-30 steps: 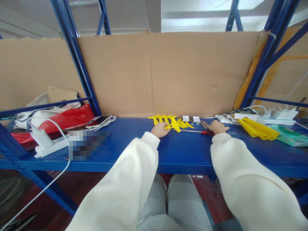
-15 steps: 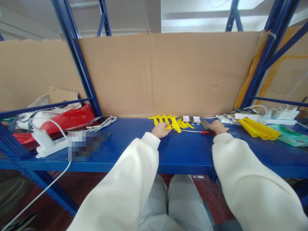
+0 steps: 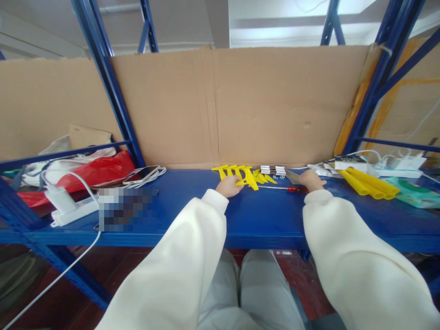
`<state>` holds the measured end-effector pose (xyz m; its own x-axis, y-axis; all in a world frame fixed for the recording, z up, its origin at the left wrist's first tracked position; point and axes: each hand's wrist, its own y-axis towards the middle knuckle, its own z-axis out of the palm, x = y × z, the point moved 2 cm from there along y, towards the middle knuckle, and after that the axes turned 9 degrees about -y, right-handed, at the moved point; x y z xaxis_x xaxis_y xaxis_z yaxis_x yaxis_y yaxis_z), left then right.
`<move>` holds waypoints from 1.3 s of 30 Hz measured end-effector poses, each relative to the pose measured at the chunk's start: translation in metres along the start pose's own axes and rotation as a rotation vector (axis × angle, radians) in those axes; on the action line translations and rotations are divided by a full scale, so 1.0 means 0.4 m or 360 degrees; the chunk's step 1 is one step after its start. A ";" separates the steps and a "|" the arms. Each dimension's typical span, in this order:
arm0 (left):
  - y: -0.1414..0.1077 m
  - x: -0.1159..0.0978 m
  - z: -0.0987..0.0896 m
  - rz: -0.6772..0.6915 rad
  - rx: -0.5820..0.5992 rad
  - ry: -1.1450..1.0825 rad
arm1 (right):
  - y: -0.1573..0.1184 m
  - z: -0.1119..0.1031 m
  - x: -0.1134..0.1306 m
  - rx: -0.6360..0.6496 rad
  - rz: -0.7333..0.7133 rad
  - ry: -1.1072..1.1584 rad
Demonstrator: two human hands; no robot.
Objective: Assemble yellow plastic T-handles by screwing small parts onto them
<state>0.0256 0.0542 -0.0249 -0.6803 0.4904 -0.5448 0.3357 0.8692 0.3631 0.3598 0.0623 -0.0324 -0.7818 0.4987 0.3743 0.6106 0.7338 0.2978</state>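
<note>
My left hand (image 3: 228,185) is closed on the near part of a yellow plastic piece (image 3: 252,179), one of several lying in a row at the back of the blue shelf. Small yellow pointed pieces (image 3: 264,178) lie just right of it, below a stack of white and black items (image 3: 273,170). A screwdriver with a red handle (image 3: 294,189) rests between my hands. On the right, my right hand (image 3: 311,180) is closed around a scraper-like tool with a flat grey blade (image 3: 292,177) pointing left; its handle is mostly hidden.
Rolled yellow sheets (image 3: 373,184), a green packet (image 3: 421,193) and a white power strip (image 3: 398,173) lie at the right. To the left are a phone with a white cable (image 3: 149,175), another power strip (image 3: 75,211) and a red bag (image 3: 99,170). Cardboard (image 3: 275,105) stands behind.
The grey blade by my right hand has tilted slightly. Both hands stay in nearly the same place.
</note>
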 end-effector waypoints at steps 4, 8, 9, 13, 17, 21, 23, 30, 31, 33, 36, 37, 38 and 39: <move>0.001 0.003 0.004 -0.0011 -0.0003 -0.0022 | -0.002 -0.020 0.009 -0.0007 0.0160 -0.0027; 0.001 0.003 0.005 -0.0018 -0.0023 -0.0051 | -0.014 -0.044 0.039 -0.0045 -0.0004 0.0170; 0.000 0.002 0.004 -0.0023 -0.0026 -0.0057 | -0.021 -0.047 0.049 -0.0014 -0.0079 0.0277; -0.001 -0.003 -0.001 -0.0031 0.0006 -0.0029 | -0.074 -0.053 0.100 0.0296 -0.0423 0.0741; -0.003 -0.007 -0.007 -0.0027 0.0054 0.0019 | -0.141 -0.060 0.148 0.0682 -0.0746 0.0941; -0.004 -0.010 -0.008 -0.0009 0.0100 0.0113 | -0.187 -0.072 0.186 0.0933 -0.0952 0.0977; -0.004 -0.011 -0.006 -0.0003 0.0103 0.0142 | -0.200 -0.079 0.205 0.0969 -0.0967 0.0982; -0.004 -0.012 -0.006 0.0001 0.0133 0.0192 | -0.216 -0.074 0.260 0.1115 -0.0858 0.1054; -0.004 -0.012 -0.007 -0.0004 0.0145 0.0202 | -0.217 -0.070 0.261 0.1141 -0.0853 0.1052; -0.004 -0.012 -0.009 -0.0013 0.0156 0.0205 | -0.219 -0.065 0.255 0.1172 -0.0854 0.1042; -0.006 -0.013 -0.013 -0.0006 0.0154 0.0150 | -0.223 -0.062 0.240 0.1184 -0.0870 0.1039; -0.006 -0.014 -0.015 0.0007 0.0147 0.0124 | -0.224 -0.062 0.237 0.1187 -0.0872 0.1036; -0.007 -0.015 -0.016 0.0019 0.0139 0.0102 | -0.226 -0.061 0.234 0.1192 -0.0875 0.1028; -0.008 -0.016 -0.017 0.0027 0.0134 0.0087 | -0.227 -0.060 0.232 0.1198 -0.0877 0.1017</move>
<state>0.0245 0.0479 -0.0172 -0.7079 0.5027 -0.4962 0.3993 0.8643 0.3059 0.2348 0.0308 -0.0035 -0.5814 -0.1477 0.8001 -0.1976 0.9796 0.0372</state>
